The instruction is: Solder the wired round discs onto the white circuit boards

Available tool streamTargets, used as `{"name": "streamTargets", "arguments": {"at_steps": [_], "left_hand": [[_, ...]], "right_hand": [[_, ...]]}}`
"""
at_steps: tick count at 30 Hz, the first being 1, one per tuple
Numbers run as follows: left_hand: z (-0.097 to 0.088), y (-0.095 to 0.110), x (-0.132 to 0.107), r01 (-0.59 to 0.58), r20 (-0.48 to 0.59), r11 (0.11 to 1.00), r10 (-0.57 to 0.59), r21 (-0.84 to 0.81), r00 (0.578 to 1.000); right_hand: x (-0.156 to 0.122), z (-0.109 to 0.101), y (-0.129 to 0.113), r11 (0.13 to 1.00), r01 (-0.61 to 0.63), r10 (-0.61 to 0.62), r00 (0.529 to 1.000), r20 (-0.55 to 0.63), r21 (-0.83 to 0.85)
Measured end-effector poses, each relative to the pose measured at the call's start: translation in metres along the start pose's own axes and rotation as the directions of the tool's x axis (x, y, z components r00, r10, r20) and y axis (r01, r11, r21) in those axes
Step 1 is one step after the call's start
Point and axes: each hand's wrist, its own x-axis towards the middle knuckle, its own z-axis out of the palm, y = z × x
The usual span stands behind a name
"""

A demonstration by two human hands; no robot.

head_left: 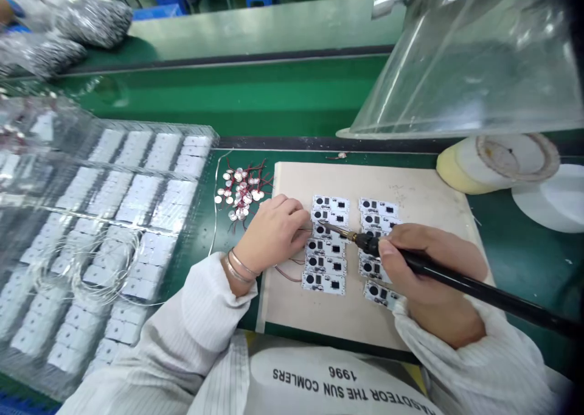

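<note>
My R hand (424,275) grips the soldering iron (367,243), tip at 3rd-from-far board (320,232), left col. on mat (283,305); my L hand (278,231) pinches prob. a thin wire (306,229) by that board's left edge. Best: wire steady, tip contact brief, nbr boards (325,248) unbumped.

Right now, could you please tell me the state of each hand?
Left hand: closed, apparently pinching a thin wire beside a circuit board.
Right hand: closed, holding a soldering iron.
</note>
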Motion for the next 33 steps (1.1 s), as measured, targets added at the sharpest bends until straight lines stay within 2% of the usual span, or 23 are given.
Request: {"name": "streamTargets", "arguments": {"at_steps": [2, 4, 6, 10, 15, 17, 19, 20, 22, 23, 25, 28, 30, 33], "left_hand": [[-0.010, -0.006, -0.010, 0.118, -0.085, 0.992, -0.114, 0.041, 0.990], [-0.019, -0.017, -0.018, 0.259, -0.183, 0.964, -0.246, 0.053, 0.952], [-0.022, -0.030, -0.022, 0.348, -0.225, 0.933, -0.321, 0.091, 0.920], [-0.018, -0.047, -0.019, 0.300, -0.152, 0.929, -0.271, 0.219, 0.951], [-0.023, -0.042, -0.013, 0.231, -0.107, 0.950, -0.212, 0.210, 0.971], [-0.030, -0.035, -0.012, 0.223, -0.145, 0.968, -0.205, 0.119, 0.968], [-0.036, -0.026, -0.011, 0.226, -0.242, 0.970, -0.241, -0.086, 0.940], [-0.038, -0.021, -0.010, 0.221, -0.285, 0.947, -0.283, -0.232, 0.916], [-0.036, -0.009, -0.005, 0.180, -0.301, 0.823, -0.387, -0.539, 0.871], [-0.034, -0.004, -0.003, 0.149, -0.277, 0.731, -0.427, -0.666, 0.861], [-0.025, 0.006, 0.002, 0.075, -0.216, 0.553, -0.443, -0.830, 0.870], [-0.009, 0.017, 0.008, -0.010, -0.191, 0.413, -0.400, -0.911, 0.896], [0.000, 0.023, 0.009, -0.044, -0.192, 0.351, -0.398, -0.935, 0.897], [0.009, 0.029, 0.009, -0.030, -0.137, 0.257, -0.411, -0.966, 0.901]], "right_hand": [[-0.003, -0.001, 0.003, 1.000, -0.005, 0.005, 0.999, -0.033, 0.007], [-0.004, -0.002, 0.003, 1.000, 0.011, -0.010, 0.999, -0.046, 0.004], [-0.003, -0.003, 0.001, 0.999, 0.033, -0.034, 0.998, -0.053, -0.013], [0.002, -0.004, -0.005, 0.996, 0.064, -0.069, 0.994, -0.080, -0.056], [0.009, -0.005, -0.006, 0.991, 0.129, -0.133, 0.984, -0.118, -0.045], [0.007, -0.005, -0.004, 0.993, 0.111, -0.117, 0.984, -0.136, -0.051], [0.003, -0.004, -0.002, 0.996, 0.041, -0.055, 0.984, -0.170, -0.082], [0.002, -0.003, -0.002, 0.996, -0.003, -0.014, 0.983, -0.185, -0.091], [-0.001, -0.001, -0.003, 0.992, -0.113, 0.101, 0.977, -0.190, -0.052], [-0.002, 0.000, -0.005, 0.986, -0.167, 0.165, 0.969, -0.184, 0.006], [-0.002, 0.002, -0.009, 0.951, -0.268, 0.291, 0.945, -0.150, 0.154], [0.000, 0.005, -0.015, 0.890, -0.372, 0.406, 0.910, -0.086, 0.263], [0.004, 0.008, -0.016, 0.883, -0.420, 0.437, 0.898, -0.042, 0.210], [0.008, 0.013, -0.017, 0.887, -0.426, 0.428, 0.903, 0.031, 0.177]]}}
